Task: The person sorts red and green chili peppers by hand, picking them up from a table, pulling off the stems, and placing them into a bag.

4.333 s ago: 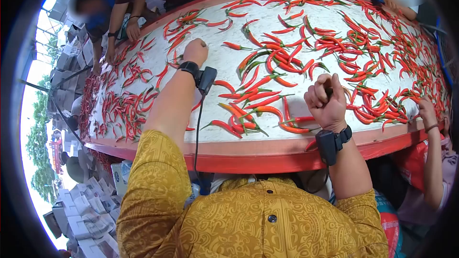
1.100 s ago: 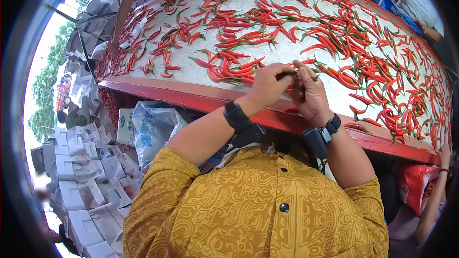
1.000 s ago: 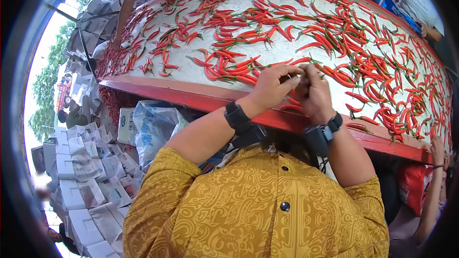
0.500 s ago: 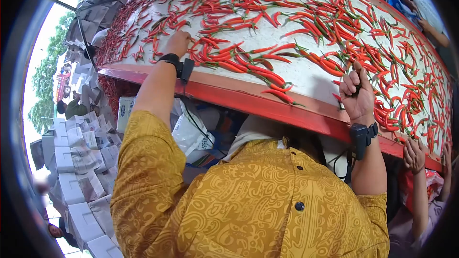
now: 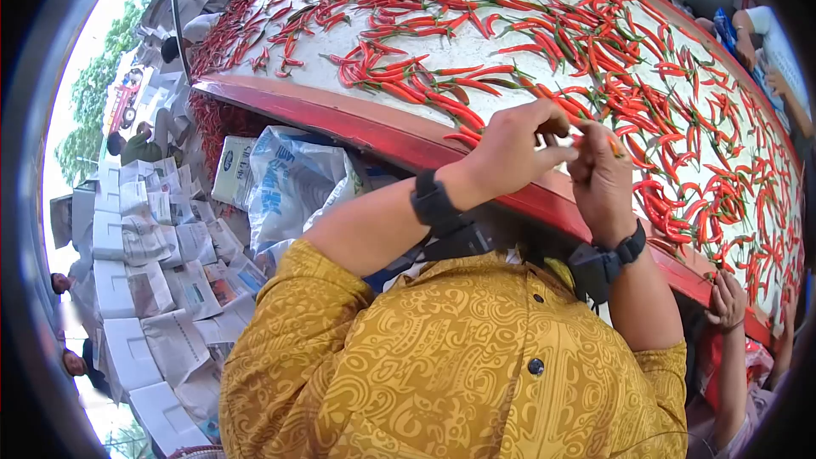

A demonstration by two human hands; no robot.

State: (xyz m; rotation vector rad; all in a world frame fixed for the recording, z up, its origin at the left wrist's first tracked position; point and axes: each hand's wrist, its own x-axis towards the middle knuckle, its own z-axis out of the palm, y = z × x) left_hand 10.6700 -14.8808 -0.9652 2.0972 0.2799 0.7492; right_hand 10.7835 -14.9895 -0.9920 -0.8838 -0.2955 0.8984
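Note:
My left hand (image 5: 520,146) reaches across my chest, its fingers curled and its thumb close to the fingertips of my right hand. A small red chili pepper (image 5: 580,143) shows between the two hands, mostly covered by fingers. My right hand (image 5: 605,183) is closed, with its fingers bent in a pinch around the pepper; anything else in its palm is hidden. Both hands are raised over the near red edge of the table (image 5: 374,125). Many red chili peppers (image 5: 671,102) with green stems lie scattered over the white tabletop just beyond them.
Another person's hand (image 5: 727,299) rests at the table's near edge on the right. More people stand along the far right side. A white plastic bag (image 5: 297,183) and a box (image 5: 231,172) sit below the table edge. Rows of newspaper-covered white boxes (image 5: 161,289) line the left.
My left hand has moved from the peppers at the left to meet my right hand. My right hand has shifted slightly left and down. The view has turned slightly.

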